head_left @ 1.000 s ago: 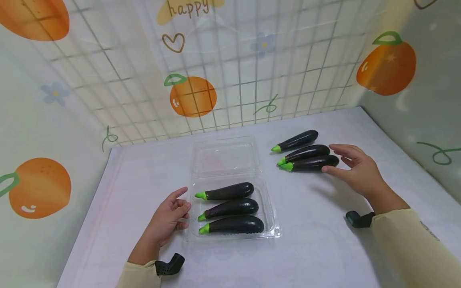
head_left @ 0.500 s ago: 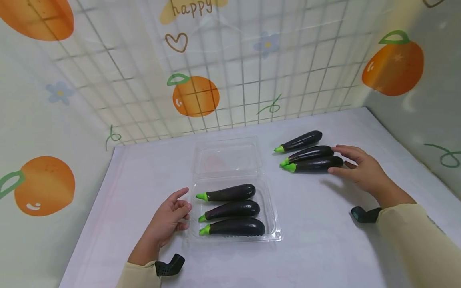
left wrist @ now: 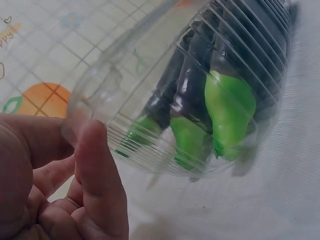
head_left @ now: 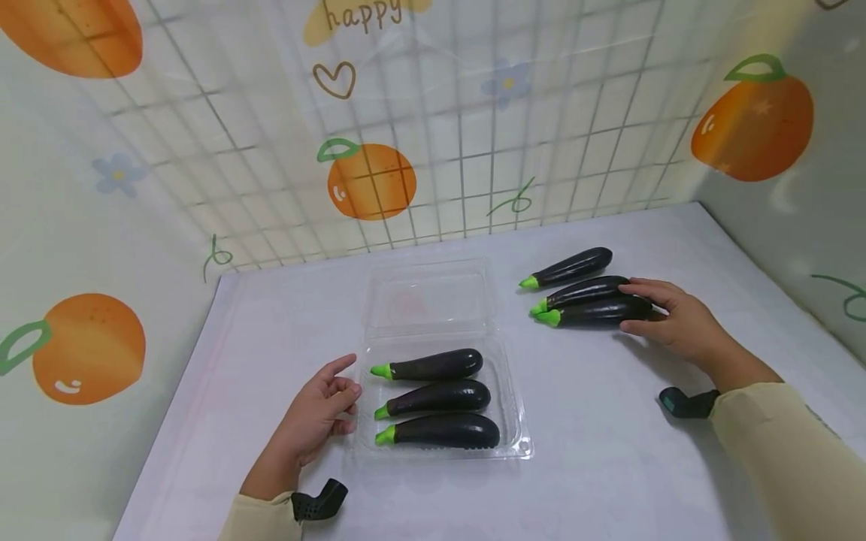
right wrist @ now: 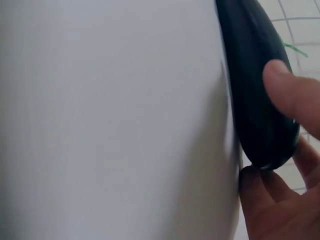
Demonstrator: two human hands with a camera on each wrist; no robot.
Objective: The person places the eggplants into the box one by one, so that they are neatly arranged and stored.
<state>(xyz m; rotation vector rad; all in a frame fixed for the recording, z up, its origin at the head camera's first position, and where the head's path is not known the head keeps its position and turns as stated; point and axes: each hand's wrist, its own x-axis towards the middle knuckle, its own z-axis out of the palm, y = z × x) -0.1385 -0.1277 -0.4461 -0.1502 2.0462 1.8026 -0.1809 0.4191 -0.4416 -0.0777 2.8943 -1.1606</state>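
Note:
A clear plastic clamshell box [head_left: 512, 376] lies with its lid [head_left: 429, 297] folded back. Three dark eggplants with green stems lie side by side inside: a far one [head_left: 436, 365], a middle one [head_left: 443, 397] and a near one [head_left: 449, 430]. My left hand [head_left: 319, 413] pinches the box's left rim between thumb and finger, as the left wrist view shows. At the back right, my right hand [head_left: 679, 319] has its thumb and fingers around the blunt end of the nearest loose eggplant [head_left: 588, 312]. A second eggplant [head_left: 582, 291] lies right against it.
A third loose eggplant [head_left: 571, 267] lies a little farther back, apart from the pair. The white tabletop [head_left: 582, 451] meets a grid-patterned back wall [head_left: 460, 150] printed with oranges. Side walls stand left and right.
My right hand has come in from the right and closed its fingers around the blunt end of the nearest loose eggplant. My left hand keeps its place at the box.

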